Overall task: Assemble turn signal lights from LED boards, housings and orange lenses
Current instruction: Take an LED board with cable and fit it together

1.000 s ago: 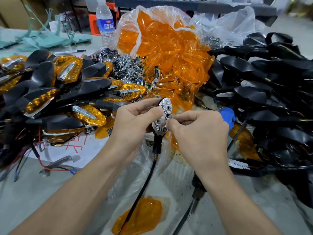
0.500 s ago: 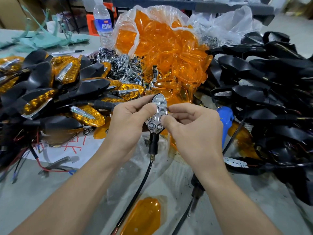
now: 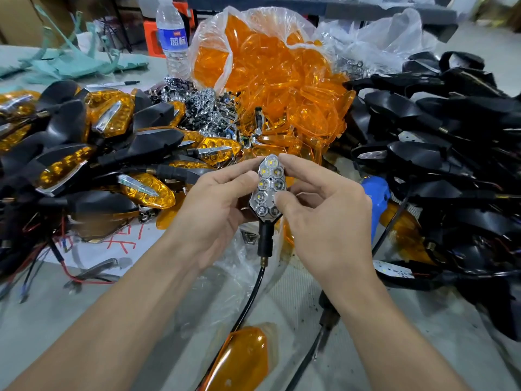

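A turn signal housing with a chrome honeycomb reflector and LEDs [image 3: 267, 187] is held upright at the centre, its face towards me. Its black stem and cable [image 3: 263, 244] hang down to the table. My left hand [image 3: 214, 213] grips the housing's left side. My right hand [image 3: 324, 210] pinches the right side, thumb low on the reflector and index finger at its top. A loose orange lens [image 3: 239, 359] lies on the table near me, under the cable.
A clear bag of orange lenses [image 3: 270, 71] stands behind my hands. Finished lights [image 3: 112, 153] are piled at the left, black housings [image 3: 439, 142] at the right, chrome reflectors [image 3: 203, 105] in between. A water bottle [image 3: 172, 40] stands at the back. A blue tool [image 3: 375, 198] lies beside my right hand.
The housing has turned so its reflector faces me squarely and stands more upright. My right fingers have spread from the lower edge to the top and bottom of the reflector.
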Demonstrator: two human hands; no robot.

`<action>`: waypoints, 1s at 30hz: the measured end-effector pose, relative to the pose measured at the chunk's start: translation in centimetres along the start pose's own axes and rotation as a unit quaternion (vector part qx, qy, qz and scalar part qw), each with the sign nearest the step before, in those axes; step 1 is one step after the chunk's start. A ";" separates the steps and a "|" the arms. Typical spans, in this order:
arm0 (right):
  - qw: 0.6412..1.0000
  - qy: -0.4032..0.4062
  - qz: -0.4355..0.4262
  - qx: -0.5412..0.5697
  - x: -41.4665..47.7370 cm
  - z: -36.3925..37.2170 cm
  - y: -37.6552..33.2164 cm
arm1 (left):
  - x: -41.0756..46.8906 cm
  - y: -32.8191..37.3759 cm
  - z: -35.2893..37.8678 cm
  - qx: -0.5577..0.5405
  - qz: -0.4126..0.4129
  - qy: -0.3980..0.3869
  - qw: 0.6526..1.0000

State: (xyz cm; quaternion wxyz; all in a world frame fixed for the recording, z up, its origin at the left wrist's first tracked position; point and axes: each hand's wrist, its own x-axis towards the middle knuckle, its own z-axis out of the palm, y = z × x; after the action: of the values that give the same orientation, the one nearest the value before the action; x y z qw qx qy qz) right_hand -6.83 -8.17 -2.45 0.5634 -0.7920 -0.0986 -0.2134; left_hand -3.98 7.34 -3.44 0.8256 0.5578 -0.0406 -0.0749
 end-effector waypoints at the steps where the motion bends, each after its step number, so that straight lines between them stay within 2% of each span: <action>1: 1.000 -0.012 0.000 0.008 0.1 -0.1 0.0 | 0.0 0.0 -0.1 -0.005 -0.003 -0.002 1.000; 5: 0.998 -0.049 0.014 0.020 0.5 -0.5 0.3 | -0.1 0.2 -0.1 -0.015 -0.008 -0.004 1.000; 17: 0.991 -0.084 0.054 0.093 0.6 -0.1 1.2 | -0.2 0.1 0.1 -0.018 -0.003 0.008 1.000; 21: 0.990 -0.060 0.059 0.112 0.5 -0.2 1.0 | -0.5 -0.1 0.4 -0.013 -0.009 0.003 1.000; 25: 0.993 -0.036 0.075 0.089 0.6 -0.6 1.2 | -0.5 0.0 0.6 -0.009 -0.032 -0.035 0.999; 30: 0.999 0.033 0.021 -0.019 0.0 -0.3 0.7 | 0.0 0.1 0.6 -0.044 -0.047 -0.028 0.998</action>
State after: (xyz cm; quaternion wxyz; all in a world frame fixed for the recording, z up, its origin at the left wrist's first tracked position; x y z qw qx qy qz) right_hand -6.66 -8.66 -2.94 0.5559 -0.7969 -0.0593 -0.2288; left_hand -4.09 6.79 -3.15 0.8435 0.5198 -0.0340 -0.1310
